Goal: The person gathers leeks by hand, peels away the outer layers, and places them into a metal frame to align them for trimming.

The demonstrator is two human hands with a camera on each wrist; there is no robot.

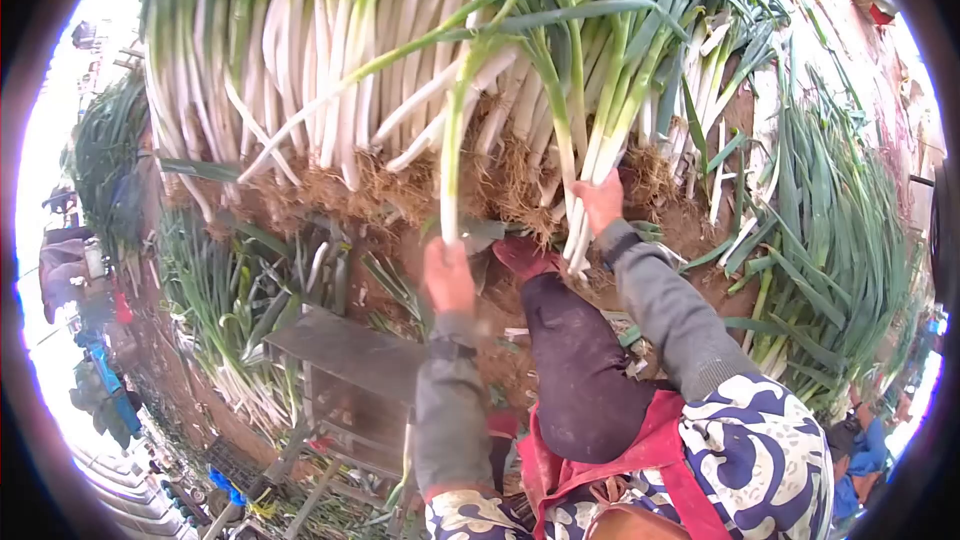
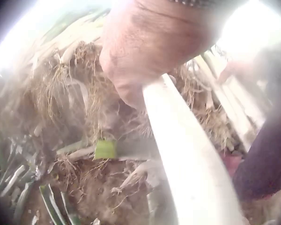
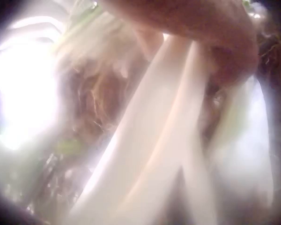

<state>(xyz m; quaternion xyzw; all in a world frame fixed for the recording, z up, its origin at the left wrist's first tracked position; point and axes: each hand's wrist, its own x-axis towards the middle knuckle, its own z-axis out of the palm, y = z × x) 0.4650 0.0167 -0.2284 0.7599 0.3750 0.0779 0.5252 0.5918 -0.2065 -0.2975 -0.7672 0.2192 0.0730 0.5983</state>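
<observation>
A single long leek (image 1: 452, 165) stands up from my left hand (image 1: 449, 275), which grips its white lower end. In the left wrist view the fingers of the left hand (image 2: 154, 47) wrap the white stalk (image 2: 192, 154). My right hand (image 1: 601, 202) holds several leeks (image 1: 610, 130) together near their white ends, green leaves pointing away from me. Up close in the right wrist view, the right hand (image 3: 201, 33) curls round the white stalks (image 3: 154, 126). Behind both hands lies a wide pile of leeks (image 1: 330, 60) with brown roots (image 1: 400, 190) toward me.
A grey metal stool or stand (image 1: 350, 350) is at the left of my legs. More leeks lie at the left (image 1: 230, 310) and in a large heap at the right (image 1: 830, 240). Cut leaves lie on the brown soil (image 1: 700, 240). Another person in blue (image 1: 868, 450) is at the far right.
</observation>
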